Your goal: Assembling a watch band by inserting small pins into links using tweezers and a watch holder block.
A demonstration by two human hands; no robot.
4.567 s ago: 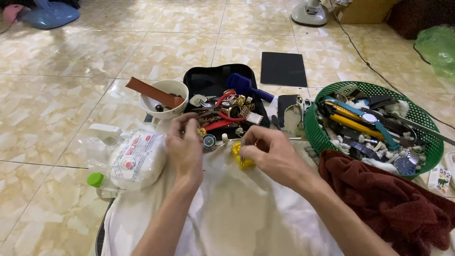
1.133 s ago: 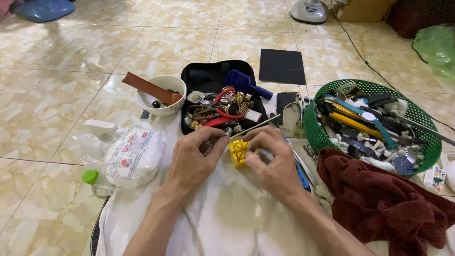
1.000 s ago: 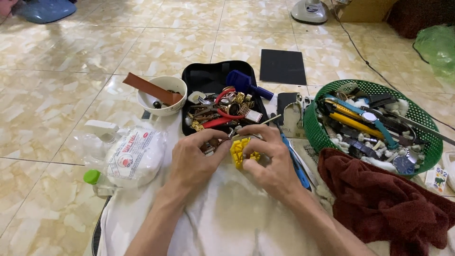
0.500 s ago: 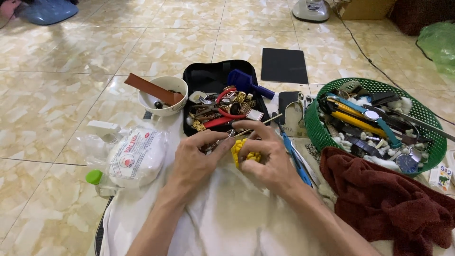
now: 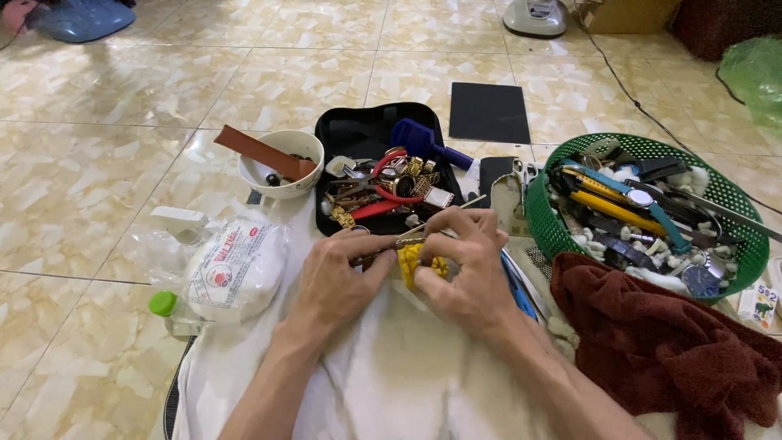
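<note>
Yellow watch band, small, ridged, at frame centre over white cloth. Left hand grip closed, pinching thin metal tool against band. Right hand grip closed on band. Black tray just above, green basket right.

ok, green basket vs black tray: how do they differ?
The green basket is round with perforated walls; the black tray is rectangular and solid. The basket sits right of the right hand; the tray lies beyond both hands, past the left hand. The basket holds watches and straps; the tray holds red-handled pliers and small metal parts. Both sit on the floor, full.
</note>
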